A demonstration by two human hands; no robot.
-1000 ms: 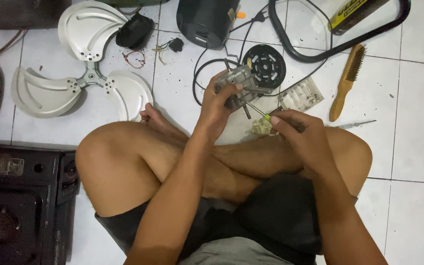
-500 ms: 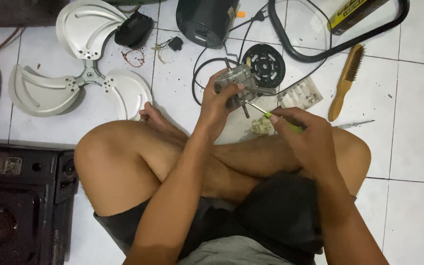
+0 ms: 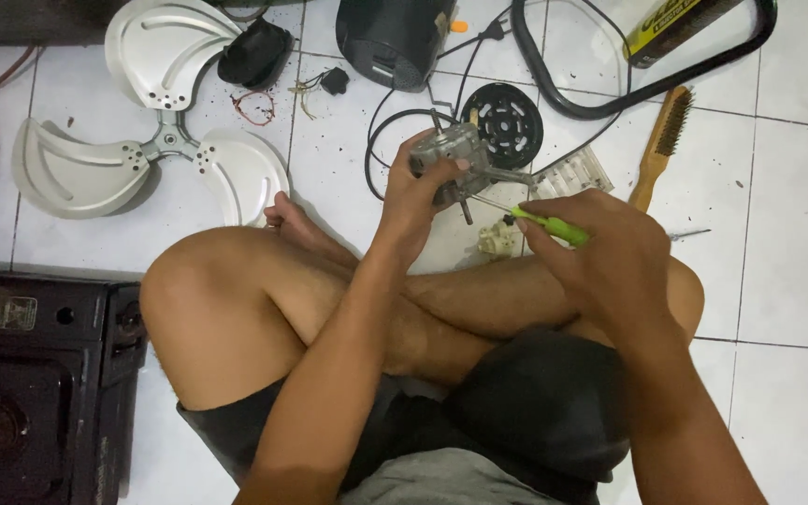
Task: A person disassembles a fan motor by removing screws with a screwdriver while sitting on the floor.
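- The small grey metal motor (image 3: 451, 154) sits in the air above the white tiled floor (image 3: 797, 234), just over the person's crossed shins, with a short shaft sticking out below it.
- The left hand (image 3: 420, 192) is clenched around the motor from beneath and from the near side, thumb on its top edge.
- The right hand (image 3: 600, 252) grips the green handle of a screwdriver (image 3: 540, 222); the thin blade runs up and to the left, with its tip at the motor's lower side.
- Just below the screwdriver, a small cream plastic part (image 3: 497, 240) lies on the floor beside the shin.
- Behind the motor lies a round black vented cover (image 3: 507, 122), with a black cable (image 3: 395, 126) looping next to it.
- A clear ribbed plastic piece (image 3: 577, 171) lies to the right of the motor, and a wooden-handled wire brush (image 3: 658, 145) is further right.
- Further back stand a black cylindrical housing (image 3: 390, 37) and a black ring guard (image 3: 647, 79).
- To the left, well apart, lies a three-bladed metal fan blade (image 3: 165, 140).
- A black appliance (image 3: 30, 374) sits at the lower left beside the knee.
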